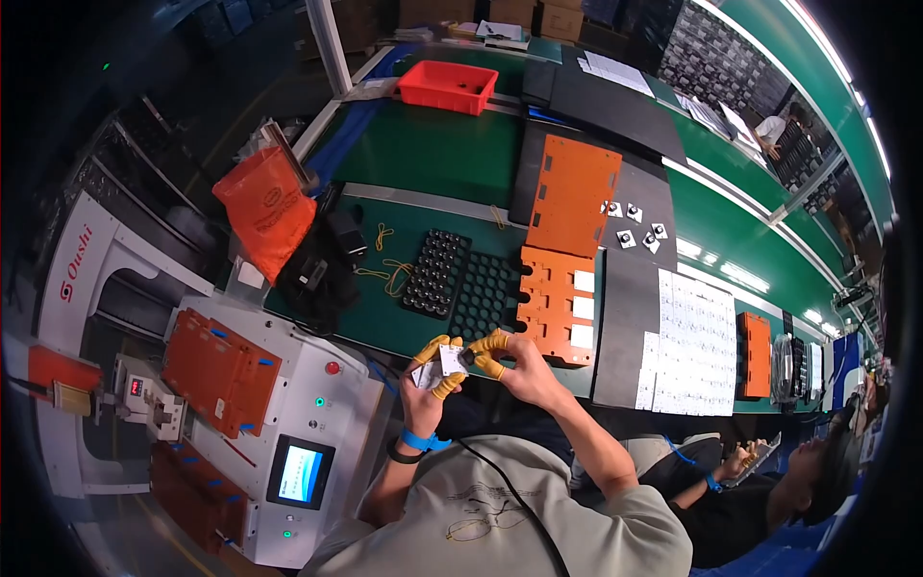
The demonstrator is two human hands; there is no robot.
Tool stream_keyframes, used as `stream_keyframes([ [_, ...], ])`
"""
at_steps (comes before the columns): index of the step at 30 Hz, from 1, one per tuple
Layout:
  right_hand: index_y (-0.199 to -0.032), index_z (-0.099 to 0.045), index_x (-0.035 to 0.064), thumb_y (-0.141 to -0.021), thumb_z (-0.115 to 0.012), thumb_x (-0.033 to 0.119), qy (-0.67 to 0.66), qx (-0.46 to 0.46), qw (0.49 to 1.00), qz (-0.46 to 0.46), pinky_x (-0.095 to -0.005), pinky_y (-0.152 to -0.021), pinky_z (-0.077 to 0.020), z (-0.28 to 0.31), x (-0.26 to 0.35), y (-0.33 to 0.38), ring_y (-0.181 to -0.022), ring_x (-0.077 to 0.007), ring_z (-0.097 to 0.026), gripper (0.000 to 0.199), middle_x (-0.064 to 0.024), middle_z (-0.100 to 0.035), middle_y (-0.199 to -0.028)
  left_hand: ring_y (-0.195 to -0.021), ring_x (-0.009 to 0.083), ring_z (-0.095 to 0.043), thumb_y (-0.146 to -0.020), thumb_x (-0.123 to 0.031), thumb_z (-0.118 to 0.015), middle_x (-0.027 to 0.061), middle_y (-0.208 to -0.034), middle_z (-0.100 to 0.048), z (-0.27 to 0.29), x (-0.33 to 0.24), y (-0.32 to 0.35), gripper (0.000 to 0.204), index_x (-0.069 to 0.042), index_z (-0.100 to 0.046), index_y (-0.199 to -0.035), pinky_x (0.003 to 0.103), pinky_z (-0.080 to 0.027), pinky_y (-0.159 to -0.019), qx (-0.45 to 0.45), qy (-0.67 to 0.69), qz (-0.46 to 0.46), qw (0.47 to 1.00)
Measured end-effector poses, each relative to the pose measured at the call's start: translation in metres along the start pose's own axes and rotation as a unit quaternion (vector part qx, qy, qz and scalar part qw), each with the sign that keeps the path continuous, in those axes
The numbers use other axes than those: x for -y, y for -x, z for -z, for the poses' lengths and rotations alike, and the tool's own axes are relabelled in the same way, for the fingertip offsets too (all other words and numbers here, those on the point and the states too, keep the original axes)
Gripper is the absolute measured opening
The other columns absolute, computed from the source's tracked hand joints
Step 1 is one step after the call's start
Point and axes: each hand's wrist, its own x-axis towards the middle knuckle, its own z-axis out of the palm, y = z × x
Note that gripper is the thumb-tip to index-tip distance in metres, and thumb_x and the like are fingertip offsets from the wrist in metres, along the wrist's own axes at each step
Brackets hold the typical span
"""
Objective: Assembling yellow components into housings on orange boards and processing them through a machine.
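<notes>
Yellow finger cots cover several fingertips of both hands. My left hand is closed on a small white square board, with another white piece lower in its grip. Against that board my right hand pinches a small black round part, partly hidden by the fingers. Just beyond the hands lie a black tray full of round black parts and a black tray with open round holes. Close to my right hand stands an orange fixture holding white square boards.
An orange plate lies behind the fixture, with several white boards bearing black parts beside it. Printed sheets cover the right side. A white machine stands left, a red bin far back. Another person works at right.
</notes>
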Motion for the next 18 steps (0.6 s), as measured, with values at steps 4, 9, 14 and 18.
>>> stream_keyframes([
  [4,-0.112,-0.067,-0.0036,-0.094,-0.066,0.010,-0.029,0.005,0.999,0.036,-0.0330,-0.082,-0.0504,0.0009,0.0001,0.0025,-0.090,-0.0178,-0.065,0.023,-0.0102,-0.066,-0.098,-0.095,0.0135,-0.067,-0.081,-0.014,-0.083,0.0122,-0.126,-0.066,-0.0019,0.0020,0.0014,0.064,0.000,-0.054,-0.136,0.023,-0.056,-0.066,-0.008,-0.002,-0.016,1.000],
  [9,-0.118,-0.064,-0.0016,-0.092,-0.065,0.006,0.035,0.013,0.991,0.126,-0.0347,-0.080,-0.0509,0.0031,-0.0023,0.0030,-0.090,-0.0267,-0.065,0.027,-0.0130,-0.063,-0.100,-0.087,0.0127,-0.065,-0.079,-0.013,-0.084,0.0149,-0.124,-0.066,-0.0081,-0.0014,0.0020,0.062,0.000,-0.056,-0.132,0.023,-0.054,-0.062,-0.023,-0.007,-0.031,0.999],
  [14,-0.122,-0.064,0.0027,-0.084,-0.069,0.000,0.157,0.005,0.969,0.193,-0.0387,-0.070,-0.0499,0.0054,0.0060,0.0062,-0.081,-0.0341,-0.060,0.038,-0.0141,-0.058,-0.092,-0.089,0.0119,-0.066,-0.078,-0.014,-0.085,0.0094,-0.118,-0.068,-0.0071,-0.0037,0.0049,0.061,0.001,-0.058,-0.130,0.023,-0.055,-0.067,-0.006,-0.015,-0.025,1.000],
  [18,-0.117,-0.067,0.0038,-0.077,-0.071,-0.002,0.187,0.019,0.951,0.244,-0.0402,-0.064,-0.0474,0.0101,0.0055,0.0061,-0.076,-0.0330,-0.057,0.040,-0.0123,-0.055,-0.088,-0.084,0.0103,-0.064,-0.079,-0.016,-0.085,0.0058,-0.110,-0.068,-0.0064,-0.0006,0.0059,0.058,0.001,-0.060,-0.128,0.023,-0.054,-0.066,0.010,-0.005,-0.001,1.000],
])
